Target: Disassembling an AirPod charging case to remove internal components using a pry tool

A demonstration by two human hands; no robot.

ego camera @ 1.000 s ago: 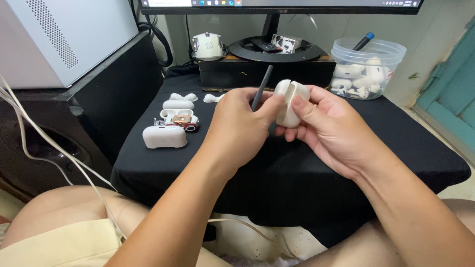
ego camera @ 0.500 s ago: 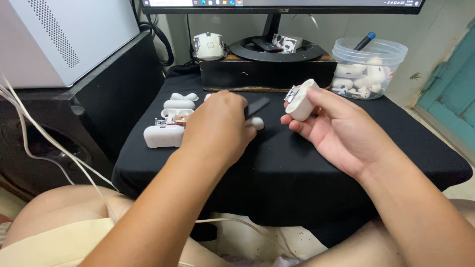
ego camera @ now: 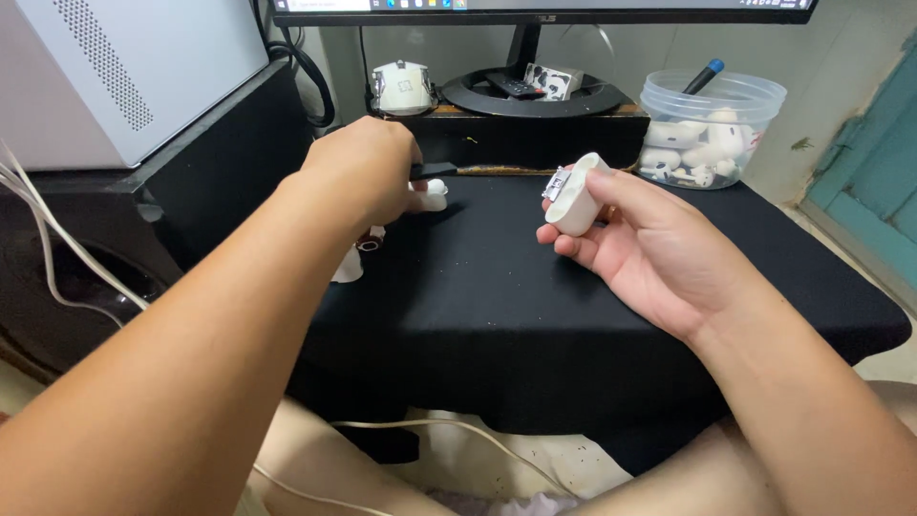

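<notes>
Right hand (ego camera: 626,239) fingers closed around a white earbud case (ego camera: 576,196), right of the left hand (ego camera: 368,172), which apparently pinches a dark tool (ego camera: 435,170).

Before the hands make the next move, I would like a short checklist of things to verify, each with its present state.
1. Right hand grips the white earbud case half firmly, held above the table: ok.
2. Metal part on the case half faces the camera: ok.
3. Left hand holds the dark tool: ok, only its tip shows.
4. Small white piece beside the left hand, loose or touched: cannot tell.
5. White parts under the left forearm are clear of it: cannot tell, mostly hidden.
6. Black cloth between the hands is free of parts: ok.
</notes>
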